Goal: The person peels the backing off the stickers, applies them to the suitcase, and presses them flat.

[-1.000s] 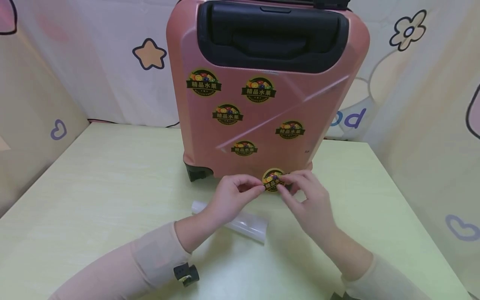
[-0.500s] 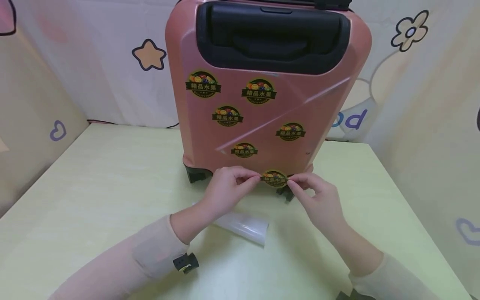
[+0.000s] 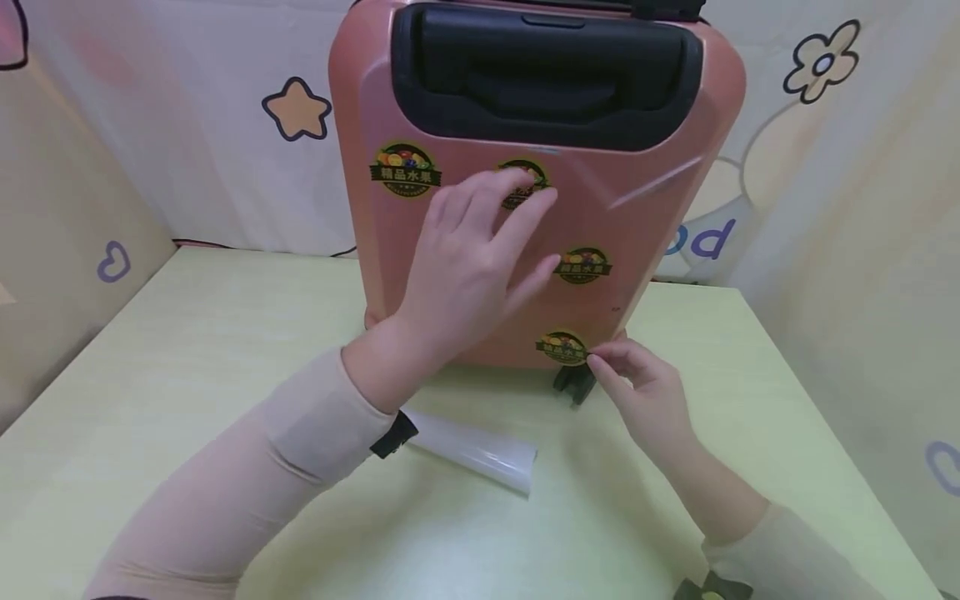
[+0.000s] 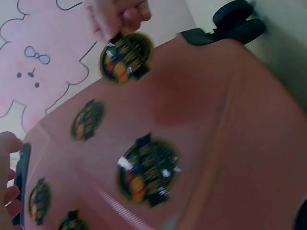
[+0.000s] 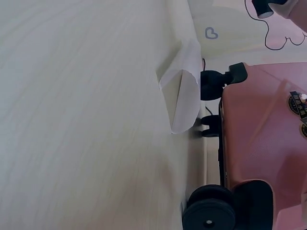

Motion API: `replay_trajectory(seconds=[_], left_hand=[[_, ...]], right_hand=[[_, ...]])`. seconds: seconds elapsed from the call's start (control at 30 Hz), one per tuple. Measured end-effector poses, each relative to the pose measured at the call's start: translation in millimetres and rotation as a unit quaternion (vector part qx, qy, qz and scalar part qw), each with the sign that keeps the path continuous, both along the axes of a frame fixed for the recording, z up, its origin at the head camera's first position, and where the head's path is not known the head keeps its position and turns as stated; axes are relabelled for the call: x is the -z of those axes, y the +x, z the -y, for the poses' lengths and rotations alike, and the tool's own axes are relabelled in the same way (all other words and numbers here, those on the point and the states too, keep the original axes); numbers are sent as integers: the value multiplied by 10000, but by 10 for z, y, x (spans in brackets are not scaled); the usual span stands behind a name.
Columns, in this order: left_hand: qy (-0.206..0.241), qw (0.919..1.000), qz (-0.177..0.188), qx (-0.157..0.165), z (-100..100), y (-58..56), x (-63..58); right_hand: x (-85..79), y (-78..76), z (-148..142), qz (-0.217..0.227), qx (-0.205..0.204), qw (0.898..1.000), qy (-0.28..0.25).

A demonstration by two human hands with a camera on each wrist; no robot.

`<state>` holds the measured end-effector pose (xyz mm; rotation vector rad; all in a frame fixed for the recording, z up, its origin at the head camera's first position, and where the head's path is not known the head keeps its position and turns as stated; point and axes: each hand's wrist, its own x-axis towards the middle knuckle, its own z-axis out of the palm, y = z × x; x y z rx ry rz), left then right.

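Note:
A pink suitcase (image 3: pixel 637 208) stands upright, with several round black-and-gold fruit stickers on its face, one at upper left (image 3: pixel 406 171). My right hand (image 3: pixel 648 400) pinches the right edge of another fruit sticker (image 3: pixel 562 347) between thumb and fingertips, low in front of the suitcase. In the left wrist view this sticker (image 4: pixel 125 58) hangs from the fingers at the top. Before the suitcase's middle, my left hand (image 3: pixel 465 258) is raised with its fingers spread and loosely bent, holding nothing. It partly covers the upper middle sticker (image 3: pixel 525 185); whether it touches the suitcase I cannot tell.
A rolled white glossy sheet (image 3: pixel 480 450) lies on the pale table (image 3: pixel 187 400), in front of the suitcase. Black wheels (image 5: pixel 209 213) support the suitcase. A patterned cloth backdrop (image 3: pixel 225 150) surrounds the table on the back and sides.
My left hand has let go of the held sticker and risen to the middle of the suitcase. The right hand keeps its pinch on the sticker, having shifted slightly right.

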<state>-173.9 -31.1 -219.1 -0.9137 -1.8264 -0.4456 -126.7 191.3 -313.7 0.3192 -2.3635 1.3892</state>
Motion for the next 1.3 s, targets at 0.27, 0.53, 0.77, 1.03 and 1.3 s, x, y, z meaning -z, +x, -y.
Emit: replay_trajectory(seconds=[0.27, 0.53, 0.77, 1.03, 1.3], left_hand=[[-1120, 9929, -381, 75, -31, 66, 790], [-1957, 9780, 369, -618, 16, 62, 1040], [-2051, 9745, 325, -844, -11, 21, 1052], [-2046, 9724, 380, -1053, -63, -31, 1052], [-2161, 9696, 252, -1122, -59, -46, 1079]], right_hand=[[-11, -90, -12, 374, 39, 9989, -268], [-23, -199, -25, 728, 133, 9965, -399], [-13, -264, -11, 685, 183, 9962, -506], [-19, -297, -4, 686, 261, 9960, -505], [4, -319, -12, 641, 272, 9964, -488]])
